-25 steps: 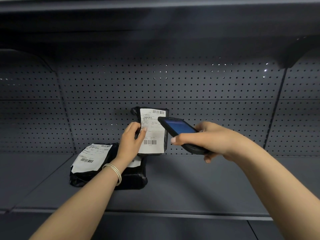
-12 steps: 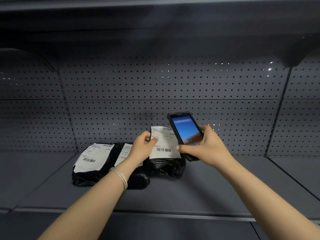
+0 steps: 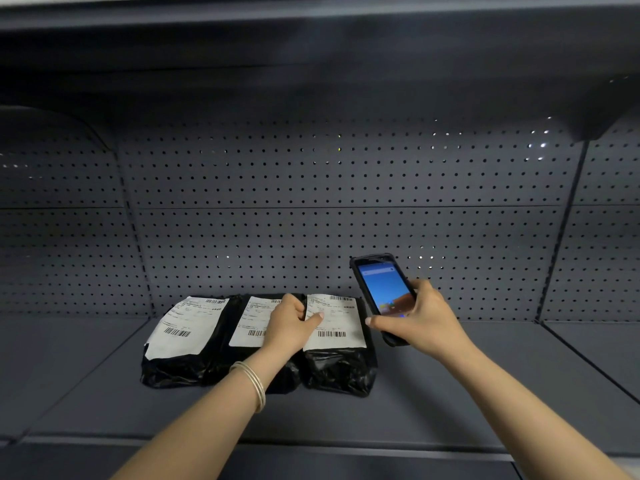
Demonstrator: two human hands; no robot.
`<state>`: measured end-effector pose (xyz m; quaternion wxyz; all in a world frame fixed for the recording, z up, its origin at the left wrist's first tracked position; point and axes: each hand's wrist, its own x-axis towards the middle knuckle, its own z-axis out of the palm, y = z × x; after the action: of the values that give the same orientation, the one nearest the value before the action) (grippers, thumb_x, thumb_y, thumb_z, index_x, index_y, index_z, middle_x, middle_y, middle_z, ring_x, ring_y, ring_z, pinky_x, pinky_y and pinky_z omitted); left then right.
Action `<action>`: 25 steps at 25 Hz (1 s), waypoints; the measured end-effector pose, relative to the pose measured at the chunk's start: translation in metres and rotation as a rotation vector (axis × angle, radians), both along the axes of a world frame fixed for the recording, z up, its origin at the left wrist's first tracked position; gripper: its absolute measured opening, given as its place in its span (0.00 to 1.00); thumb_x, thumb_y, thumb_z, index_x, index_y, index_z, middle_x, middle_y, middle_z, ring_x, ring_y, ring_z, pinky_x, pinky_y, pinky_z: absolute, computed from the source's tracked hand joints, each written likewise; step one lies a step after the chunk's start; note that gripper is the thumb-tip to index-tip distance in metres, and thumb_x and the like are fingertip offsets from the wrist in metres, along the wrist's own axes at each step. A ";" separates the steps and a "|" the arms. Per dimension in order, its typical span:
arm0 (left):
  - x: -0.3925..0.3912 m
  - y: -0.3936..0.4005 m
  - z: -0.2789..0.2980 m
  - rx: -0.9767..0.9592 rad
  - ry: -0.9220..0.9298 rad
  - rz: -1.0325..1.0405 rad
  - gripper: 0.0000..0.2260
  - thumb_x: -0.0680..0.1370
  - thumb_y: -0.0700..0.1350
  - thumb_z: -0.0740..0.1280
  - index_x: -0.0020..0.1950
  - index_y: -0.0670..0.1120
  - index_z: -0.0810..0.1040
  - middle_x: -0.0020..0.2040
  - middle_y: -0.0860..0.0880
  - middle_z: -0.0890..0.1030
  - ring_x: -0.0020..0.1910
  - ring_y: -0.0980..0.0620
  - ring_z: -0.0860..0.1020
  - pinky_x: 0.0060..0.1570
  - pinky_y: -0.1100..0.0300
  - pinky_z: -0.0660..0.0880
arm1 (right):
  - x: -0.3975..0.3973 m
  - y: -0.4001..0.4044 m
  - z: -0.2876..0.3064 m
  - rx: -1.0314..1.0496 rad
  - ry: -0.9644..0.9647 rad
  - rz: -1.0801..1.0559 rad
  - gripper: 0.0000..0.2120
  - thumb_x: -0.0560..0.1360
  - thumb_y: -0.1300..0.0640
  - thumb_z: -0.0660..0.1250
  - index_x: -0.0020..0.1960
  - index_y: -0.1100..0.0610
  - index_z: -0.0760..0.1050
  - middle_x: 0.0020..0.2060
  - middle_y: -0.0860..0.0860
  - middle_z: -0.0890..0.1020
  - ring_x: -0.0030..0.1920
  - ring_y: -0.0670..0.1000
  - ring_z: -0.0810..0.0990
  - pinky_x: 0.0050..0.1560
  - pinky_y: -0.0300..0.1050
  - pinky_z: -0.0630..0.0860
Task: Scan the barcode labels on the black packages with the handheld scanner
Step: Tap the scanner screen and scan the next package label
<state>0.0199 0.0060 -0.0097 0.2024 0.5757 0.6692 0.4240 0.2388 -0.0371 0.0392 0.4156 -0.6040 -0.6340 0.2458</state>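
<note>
Three black packages with white barcode labels lie side by side on the grey shelf point(image 3: 433, 403): the left package point(image 3: 183, 341), the middle package point(image 3: 249, 323) and the right package point(image 3: 337, 348). My left hand point(image 3: 292, 323) rests on the seam between the middle and right packages, thumb pressed on the right package's label and fingers curled over its left edge. My right hand point(image 3: 420, 320) holds the handheld scanner point(image 3: 382, 292) upright just right of the packages, its lit screen facing me.
A perforated grey back panel point(image 3: 346, 202) rises behind the shelf, and an upper shelf point(image 3: 311, 46) overhangs above. Vertical uprights point(image 3: 557, 244) stand to the right and left. The shelf front edge point(image 3: 311, 445) runs below my forearms.
My left hand lowered the right package from upright to flat beside the other two. My right hand turned the scanner from pointing at the label to upright, screen toward me.
</note>
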 end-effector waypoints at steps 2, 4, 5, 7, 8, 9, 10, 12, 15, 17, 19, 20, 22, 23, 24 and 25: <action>-0.003 0.000 -0.001 0.082 -0.015 0.008 0.20 0.70 0.55 0.73 0.52 0.46 0.69 0.50 0.50 0.72 0.48 0.52 0.73 0.44 0.61 0.67 | -0.001 0.001 0.000 0.007 0.005 0.001 0.32 0.56 0.47 0.80 0.50 0.47 0.63 0.50 0.50 0.83 0.55 0.51 0.80 0.52 0.46 0.77; -0.017 0.002 0.002 0.179 0.016 0.054 0.21 0.71 0.54 0.73 0.54 0.44 0.70 0.51 0.49 0.71 0.49 0.50 0.72 0.47 0.61 0.67 | -0.003 0.003 0.001 0.005 0.009 0.004 0.32 0.57 0.47 0.81 0.51 0.47 0.63 0.50 0.50 0.83 0.55 0.50 0.80 0.51 0.46 0.77; -0.028 0.004 0.003 0.203 0.054 0.092 0.19 0.72 0.52 0.72 0.54 0.43 0.71 0.51 0.48 0.72 0.50 0.49 0.72 0.48 0.60 0.67 | -0.004 0.004 0.001 0.005 0.006 0.004 0.32 0.57 0.47 0.81 0.51 0.47 0.64 0.49 0.49 0.84 0.55 0.50 0.80 0.51 0.46 0.77; -0.056 0.009 0.001 0.176 0.147 0.166 0.17 0.74 0.51 0.70 0.54 0.42 0.72 0.53 0.44 0.74 0.53 0.45 0.74 0.50 0.57 0.69 | -0.006 0.005 0.001 0.002 -0.003 0.002 0.32 0.55 0.45 0.80 0.50 0.48 0.66 0.49 0.49 0.84 0.54 0.50 0.81 0.51 0.47 0.78; -0.070 0.011 0.000 0.124 0.192 0.198 0.17 0.74 0.50 0.69 0.55 0.42 0.72 0.55 0.43 0.75 0.56 0.43 0.74 0.53 0.54 0.70 | -0.008 0.005 0.001 -0.004 -0.005 0.004 0.32 0.54 0.44 0.79 0.51 0.48 0.66 0.49 0.49 0.84 0.54 0.50 0.81 0.50 0.47 0.78; -0.083 0.012 -0.001 0.062 0.232 0.225 0.18 0.74 0.51 0.68 0.57 0.41 0.72 0.57 0.42 0.75 0.59 0.41 0.73 0.56 0.52 0.71 | -0.011 0.005 0.002 -0.009 -0.006 0.006 0.32 0.54 0.45 0.79 0.51 0.49 0.67 0.49 0.49 0.83 0.53 0.50 0.81 0.49 0.45 0.78; -0.093 0.013 -0.002 0.000 0.269 0.247 0.19 0.75 0.52 0.68 0.59 0.41 0.71 0.58 0.41 0.75 0.60 0.40 0.73 0.57 0.50 0.71 | -0.014 0.006 0.002 -0.012 -0.007 0.009 0.32 0.54 0.46 0.79 0.52 0.50 0.67 0.49 0.50 0.83 0.53 0.50 0.81 0.48 0.45 0.78; -0.107 0.014 -0.003 -0.108 0.325 0.248 0.22 0.75 0.54 0.67 0.61 0.40 0.71 0.60 0.40 0.76 0.60 0.40 0.74 0.57 0.50 0.72 | -0.022 0.006 0.002 -0.015 -0.005 0.009 0.34 0.53 0.44 0.78 0.55 0.50 0.68 0.50 0.49 0.83 0.53 0.50 0.81 0.49 0.45 0.78; -0.112 0.015 -0.004 -0.264 0.375 0.180 0.24 0.76 0.59 0.63 0.60 0.40 0.73 0.57 0.43 0.79 0.57 0.42 0.77 0.53 0.53 0.74 | -0.032 0.006 0.002 -0.020 0.002 0.008 0.38 0.52 0.43 0.78 0.57 0.50 0.65 0.49 0.48 0.83 0.55 0.50 0.80 0.53 0.47 0.78; -0.114 0.018 -0.005 -0.305 0.388 0.146 0.24 0.76 0.61 0.62 0.57 0.40 0.75 0.53 0.45 0.80 0.54 0.43 0.79 0.51 0.54 0.76 | -0.038 0.005 0.000 -0.029 0.012 0.007 0.36 0.57 0.48 0.81 0.58 0.51 0.65 0.47 0.46 0.83 0.56 0.50 0.80 0.51 0.45 0.77; -0.116 0.020 -0.005 -0.305 0.393 0.117 0.21 0.76 0.61 0.62 0.48 0.42 0.74 0.45 0.47 0.78 0.48 0.45 0.79 0.45 0.56 0.75 | -0.044 0.004 0.000 -0.032 0.009 0.001 0.36 0.59 0.49 0.82 0.60 0.51 0.66 0.48 0.47 0.83 0.56 0.49 0.79 0.48 0.43 0.74; -0.117 0.019 -0.004 -0.296 0.394 0.107 0.19 0.76 0.60 0.62 0.41 0.44 0.71 0.39 0.49 0.76 0.41 0.46 0.77 0.39 0.57 0.71 | -0.047 0.003 0.000 -0.034 0.006 -0.003 0.36 0.59 0.49 0.82 0.59 0.51 0.65 0.49 0.48 0.83 0.56 0.49 0.79 0.47 0.42 0.74; -0.119 0.019 -0.004 -0.258 0.366 0.081 0.20 0.77 0.56 0.62 0.32 0.47 0.62 0.30 0.51 0.67 0.30 0.50 0.68 0.32 0.57 0.62 | -0.053 0.003 0.000 -0.037 0.003 -0.010 0.35 0.59 0.48 0.82 0.58 0.50 0.64 0.50 0.48 0.83 0.57 0.49 0.79 0.46 0.42 0.74; -0.120 0.019 -0.005 -0.227 0.339 0.061 0.21 0.78 0.54 0.62 0.31 0.47 0.59 0.28 0.51 0.65 0.28 0.51 0.65 0.31 0.57 0.60 | -0.056 0.002 0.001 -0.036 0.003 -0.010 0.36 0.59 0.48 0.82 0.58 0.50 0.64 0.50 0.48 0.83 0.57 0.49 0.79 0.48 0.42 0.75; -0.121 0.018 -0.005 -0.193 0.307 0.042 0.21 0.78 0.52 0.62 0.30 0.47 0.57 0.28 0.51 0.63 0.27 0.51 0.63 0.31 0.57 0.58 | -0.060 0.001 0.002 -0.035 0.004 -0.010 0.37 0.59 0.47 0.82 0.60 0.51 0.66 0.49 0.47 0.83 0.58 0.49 0.79 0.50 0.43 0.76; -0.122 0.018 -0.006 -0.156 0.266 0.025 0.21 0.78 0.51 0.62 0.30 0.47 0.57 0.28 0.51 0.62 0.27 0.52 0.62 0.30 0.57 0.57 | -0.064 0.000 0.003 -0.034 0.004 -0.011 0.39 0.59 0.47 0.82 0.63 0.53 0.67 0.48 0.46 0.84 0.58 0.49 0.79 0.51 0.43 0.76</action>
<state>-0.1016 0.0240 -0.0152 0.1509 0.6010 0.7281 0.2932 0.1746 -0.0376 0.0422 0.4080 -0.6139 -0.6257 0.2554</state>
